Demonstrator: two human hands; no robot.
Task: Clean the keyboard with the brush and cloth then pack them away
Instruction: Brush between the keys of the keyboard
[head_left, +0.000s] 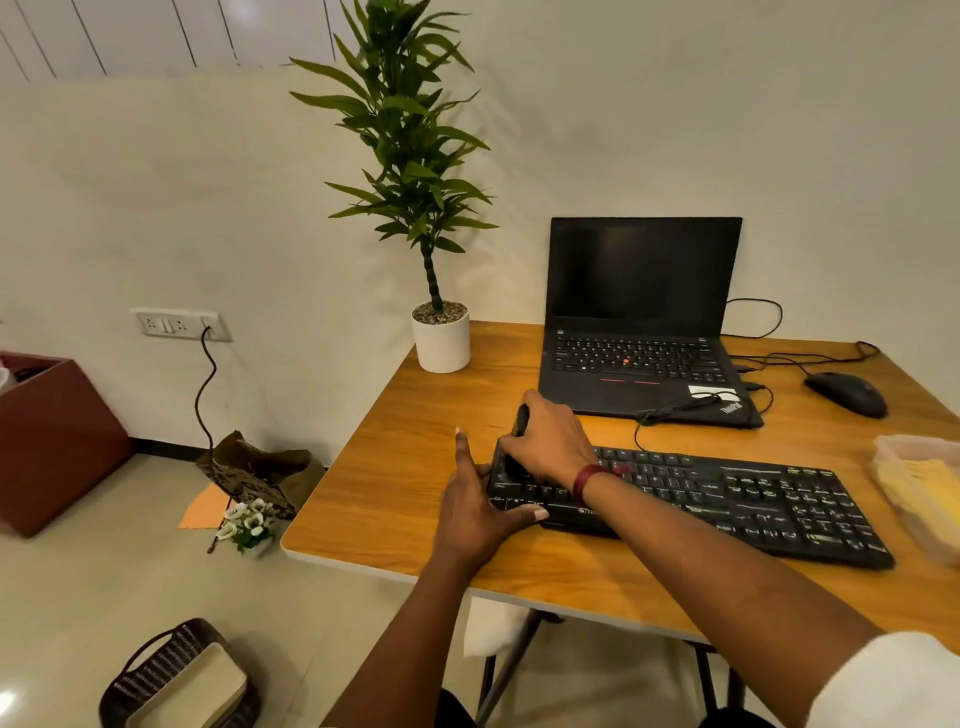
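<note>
Fingers (514, 440) of our right hand (545, 441) are curled round the black brush (521, 418), whose handle top pokes out above the knuckles while its working end is hidden beneath them, down on the leftmost keys of the keyboard (753, 499). Just to the left of those fingers, our left hand (475, 499) lies with its fingers straight along the keyboard's short end and its thumb reaching along the front edge, bracing and not gripping. We judge this to be the brushing step, begun at the left end, with nearly the whole board stretching away to the right of the fingers. To do it well, we should hold that left-hand brace firm so the board does not skate on the table (415, 467), and draw the brush along each row in short strokes with light pressure, letting the bristles reach between the keys without pressing them down. Working rightward row by row and flicking the dust toward the near edge would send it away from the laptop (639, 338) beyond the fingers. The keyboard's cable (670, 410) trails just past our knuckles, so we should not snag it. Far to the right, well apart from both hands, the yellow cloth (930, 493) waits in a clear tub (904, 447).
</note>
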